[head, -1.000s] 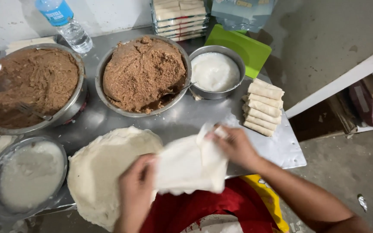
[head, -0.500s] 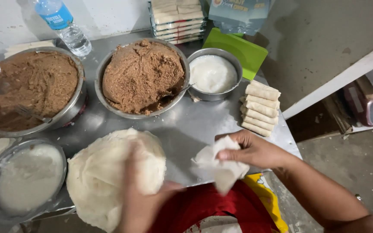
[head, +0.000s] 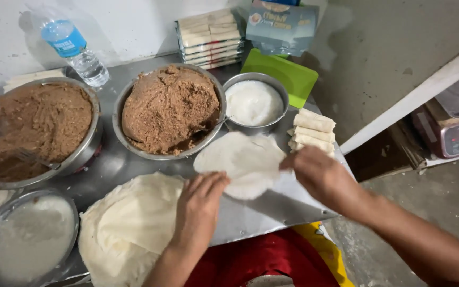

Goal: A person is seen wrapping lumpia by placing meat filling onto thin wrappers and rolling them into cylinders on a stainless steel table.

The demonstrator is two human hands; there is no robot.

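A: One wrapper sheet [head: 243, 162] now lies spread flat on the bench [head: 134, 165], in front of the centre bowl of brown filling [head: 168, 109]. Half a second ago it was crumpled in the right hand.

B: Grip status?

A: Right hand [head: 320, 178]: fingers pinch the sheet's right edge. Left hand [head: 200, 204]: released, fingers extended, fingertips resting on the sheet's near-left edge. Earlier it pressed on the wrapper stack [head: 126, 228].

B: Surroundings?

A: The small bowl of white paste [head: 253, 102] sits just behind the sheet; the finished rolls [head: 312, 132] are just beside the right hand.
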